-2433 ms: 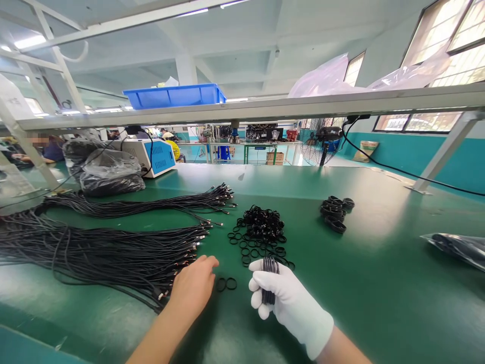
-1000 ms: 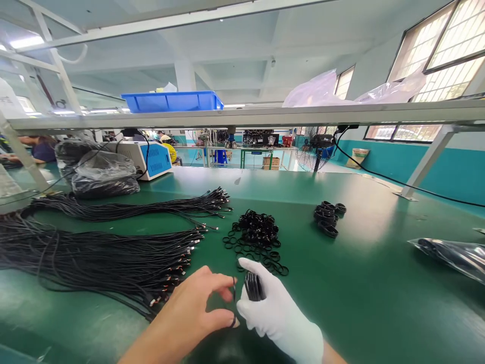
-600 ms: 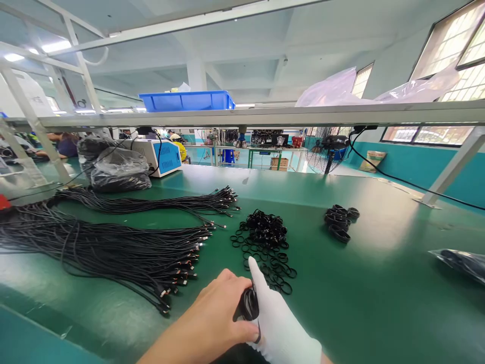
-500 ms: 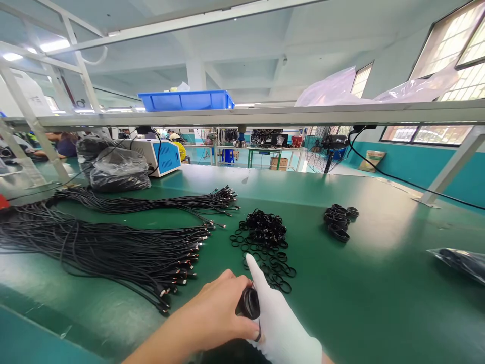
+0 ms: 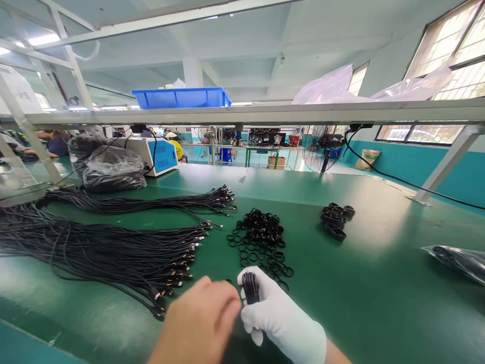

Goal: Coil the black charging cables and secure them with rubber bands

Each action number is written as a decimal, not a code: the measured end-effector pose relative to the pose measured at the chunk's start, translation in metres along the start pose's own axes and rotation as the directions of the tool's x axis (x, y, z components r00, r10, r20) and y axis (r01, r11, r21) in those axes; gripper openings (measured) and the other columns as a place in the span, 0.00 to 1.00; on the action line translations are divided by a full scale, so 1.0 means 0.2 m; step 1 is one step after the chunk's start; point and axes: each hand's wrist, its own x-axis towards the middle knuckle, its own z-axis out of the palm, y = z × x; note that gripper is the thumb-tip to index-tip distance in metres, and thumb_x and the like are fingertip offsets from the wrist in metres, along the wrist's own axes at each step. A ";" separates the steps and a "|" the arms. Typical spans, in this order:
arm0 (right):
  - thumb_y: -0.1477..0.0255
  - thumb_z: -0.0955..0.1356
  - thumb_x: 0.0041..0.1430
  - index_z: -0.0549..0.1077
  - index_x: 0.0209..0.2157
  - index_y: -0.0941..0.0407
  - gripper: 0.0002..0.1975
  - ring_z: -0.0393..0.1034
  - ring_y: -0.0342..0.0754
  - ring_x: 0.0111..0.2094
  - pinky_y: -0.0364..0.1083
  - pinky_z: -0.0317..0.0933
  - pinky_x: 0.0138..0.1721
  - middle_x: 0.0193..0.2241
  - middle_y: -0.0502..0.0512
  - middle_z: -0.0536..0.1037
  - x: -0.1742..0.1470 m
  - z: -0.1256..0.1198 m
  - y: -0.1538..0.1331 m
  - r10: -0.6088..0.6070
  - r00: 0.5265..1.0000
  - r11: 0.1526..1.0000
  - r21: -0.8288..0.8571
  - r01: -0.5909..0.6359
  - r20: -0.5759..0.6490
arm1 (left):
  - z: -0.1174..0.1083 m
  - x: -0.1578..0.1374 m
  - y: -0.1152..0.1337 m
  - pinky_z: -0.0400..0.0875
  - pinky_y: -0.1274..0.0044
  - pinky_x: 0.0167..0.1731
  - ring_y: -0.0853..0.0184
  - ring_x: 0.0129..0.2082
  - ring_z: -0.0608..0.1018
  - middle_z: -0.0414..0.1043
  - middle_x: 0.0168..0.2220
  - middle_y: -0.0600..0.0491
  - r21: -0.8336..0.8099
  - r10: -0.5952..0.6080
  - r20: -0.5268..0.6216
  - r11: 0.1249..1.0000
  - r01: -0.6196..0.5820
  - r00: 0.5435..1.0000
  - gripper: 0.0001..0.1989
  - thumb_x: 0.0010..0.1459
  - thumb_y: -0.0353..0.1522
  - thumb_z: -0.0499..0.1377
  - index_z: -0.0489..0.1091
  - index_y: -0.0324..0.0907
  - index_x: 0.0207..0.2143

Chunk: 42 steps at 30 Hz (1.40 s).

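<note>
My right hand (image 5: 278,311), in a white glove, is closed around a coiled black cable (image 5: 250,288) whose loops stand up between thumb and fingers. Just left of it is my bare left hand (image 5: 199,316), smeared by motion, its fingers curled together and apart from the coil. Whatever those fingers hold is hidden; a small dark arc (image 5: 229,281) shows beside them. Beyond the hands lies a pile of black rubber bands (image 5: 262,227), with loose ones spread toward me. Long black cables (image 5: 125,253) lie to the left, connector ends pointing right.
A second cable bundle (image 5: 151,203) lies farther back. Several coiled cables (image 5: 333,221) sit right of the bands, and a plastic bag (image 5: 454,260) is at the far right. Bagged goods (image 5: 113,169) and a blue-white machine (image 5: 161,155) stand back left. A shelf (image 5: 261,115) crosses above.
My left hand has come away from the coil toward the left and down. My right hand has turned, its thumb now folded over the cable. The view has shifted slightly.
</note>
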 end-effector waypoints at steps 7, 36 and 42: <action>0.83 0.66 0.34 0.63 0.37 0.52 0.24 0.59 0.35 0.20 0.38 0.52 0.20 0.32 0.46 0.69 -0.08 -0.03 -0.03 -0.098 0.975 0.990 0.121 0.075 0.201 | 0.03 0.00 0.02 0.64 0.74 0.32 0.61 0.34 0.75 0.76 0.32 0.55 -0.052 -0.020 0.242 0.998 0.033 0.970 0.15 0.58 0.32 0.45 0.72 0.49 0.30; 0.65 0.67 0.47 0.67 0.46 0.62 0.25 0.72 0.50 0.36 0.46 0.64 0.36 0.37 0.60 0.74 0.01 -0.02 0.08 -0.140 0.872 0.825 0.542 -0.159 0.469 | -0.14 0.19 0.01 0.63 0.77 0.34 0.67 0.33 0.70 0.68 0.31 0.57 -0.540 0.078 0.206 0.841 0.047 0.975 0.14 0.50 0.34 0.58 0.74 0.48 0.40; 0.79 0.70 0.38 0.63 0.47 0.55 0.30 0.65 0.46 0.35 0.44 0.59 0.31 0.30 0.50 0.68 0.04 0.03 0.07 -0.080 0.997 0.994 0.074 0.079 0.008 | -0.04 0.26 -0.03 0.55 0.79 0.23 0.72 0.22 0.64 0.61 0.21 0.61 -0.504 -0.090 0.185 0.846 0.173 0.979 0.13 0.45 0.37 0.62 0.72 0.40 0.34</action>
